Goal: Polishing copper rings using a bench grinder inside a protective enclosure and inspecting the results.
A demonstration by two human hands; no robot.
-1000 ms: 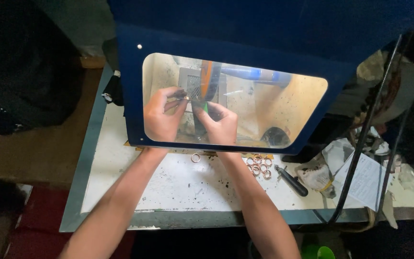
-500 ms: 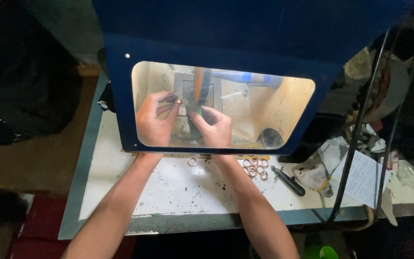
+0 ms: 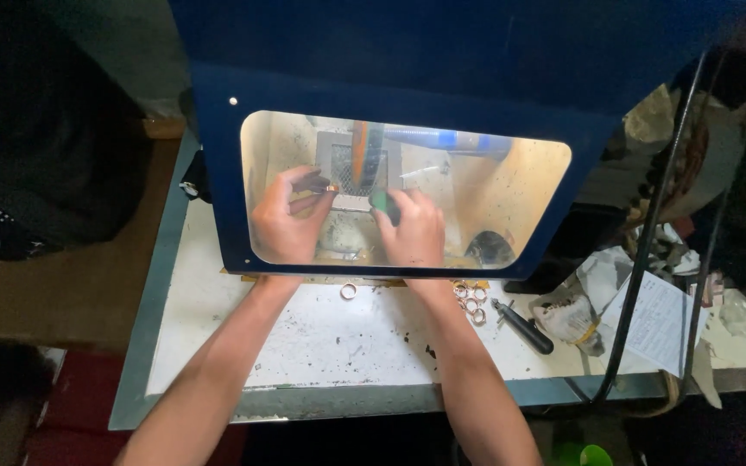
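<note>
- Left hand: we note it remains behind the blue cabinet's window, fingers now pinched on a small ring, raised nearer the mesh plate than a second ago.
- Right hand: fingers curled round a green piece, little changed.
- Bench: one loose ring and a ring cluster lie as before; black-handled tool beside them.

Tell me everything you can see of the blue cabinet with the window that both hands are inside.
The blue cabinet is a dark blue box standing on the pale worktable. Its sloped front holds a rounded clear window, lit warm from inside. The left hand and right hand reach in under its lower edge. A grid plate shows behind.
</note>
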